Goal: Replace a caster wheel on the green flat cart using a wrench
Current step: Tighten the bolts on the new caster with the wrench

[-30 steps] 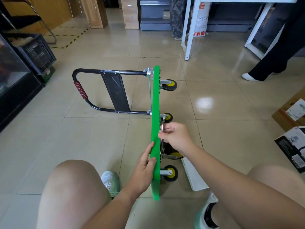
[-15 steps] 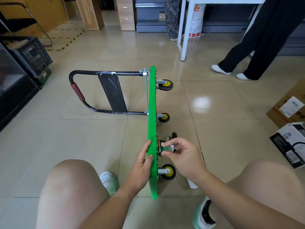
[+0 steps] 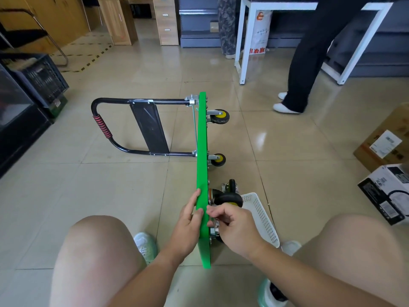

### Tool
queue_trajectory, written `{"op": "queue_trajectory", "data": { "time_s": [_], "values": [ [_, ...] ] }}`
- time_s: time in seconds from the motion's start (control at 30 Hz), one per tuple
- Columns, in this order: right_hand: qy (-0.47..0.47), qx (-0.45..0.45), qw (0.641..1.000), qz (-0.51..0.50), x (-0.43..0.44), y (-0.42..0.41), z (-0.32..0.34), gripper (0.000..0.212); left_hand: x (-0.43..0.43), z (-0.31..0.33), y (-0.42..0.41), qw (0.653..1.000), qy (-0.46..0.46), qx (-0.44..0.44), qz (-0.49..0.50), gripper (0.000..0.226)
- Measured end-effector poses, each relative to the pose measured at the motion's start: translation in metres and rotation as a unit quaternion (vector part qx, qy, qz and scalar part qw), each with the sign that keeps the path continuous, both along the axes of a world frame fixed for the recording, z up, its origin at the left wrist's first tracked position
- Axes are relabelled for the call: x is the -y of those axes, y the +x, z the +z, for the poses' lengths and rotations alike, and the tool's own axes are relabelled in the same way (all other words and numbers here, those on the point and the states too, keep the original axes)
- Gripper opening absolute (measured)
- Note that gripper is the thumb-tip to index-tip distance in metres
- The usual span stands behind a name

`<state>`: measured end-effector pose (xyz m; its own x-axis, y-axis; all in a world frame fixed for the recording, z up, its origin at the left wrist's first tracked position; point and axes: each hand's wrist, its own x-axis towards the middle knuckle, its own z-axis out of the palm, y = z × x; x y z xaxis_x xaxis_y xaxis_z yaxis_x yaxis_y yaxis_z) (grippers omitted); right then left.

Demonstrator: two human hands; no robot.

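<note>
Green cart (image 3: 202, 173) on edge, right hand (image 3: 236, 231) pinching caster mount (image 3: 215, 227), labels (image 3: 386, 144) illegible

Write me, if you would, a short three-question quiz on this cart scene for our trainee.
1. True or false: the green cart deck lies flat on its wheels.
2. What is the right hand doing? A. pinching at the caster mount beside the deck. B. gripping the cart's push handle. C. hanging idle.
3. Fill in: the white basket lies on the floor to the deck's ___ (the person's own side).
Key: 1 false, it stands on its edge; 2 A; 3 right.
</note>
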<state>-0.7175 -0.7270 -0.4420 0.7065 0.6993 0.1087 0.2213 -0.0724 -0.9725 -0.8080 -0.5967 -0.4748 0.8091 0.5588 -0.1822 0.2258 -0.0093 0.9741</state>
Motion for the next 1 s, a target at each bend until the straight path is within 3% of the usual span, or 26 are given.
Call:
{"op": "queue_trajectory", "data": {
  "time_s": [0.23, 0.5, 0.63, 1.0],
  "values": [
    [-0.056, -0.025, 0.997, -0.043, -0.03, 0.028, 0.027, 0.026, -0.002, 0.0, -0.001, 1.0, 0.0, -0.013, -0.002, 0.05],
    [-0.115, -0.083, 0.989, -0.035, -0.069, 0.075, 0.039, 0.031, -0.003, 0.003, -0.002, 0.999, 0.013, -0.025, -0.016, 0.052],
    [-0.054, -0.132, 0.987, -0.069, -0.059, 0.072, 0.057, 0.025, -0.004, 0.001, -0.001, 1.0, 0.011, -0.023, -0.013, 0.053],
    [0.011, -0.092, 0.994, -0.065, 0.002, 0.017, 0.048, 0.023, -0.001, -0.003, 0.0, 1.0, 0.009, -0.008, -0.002, 0.048]
  ]
}}
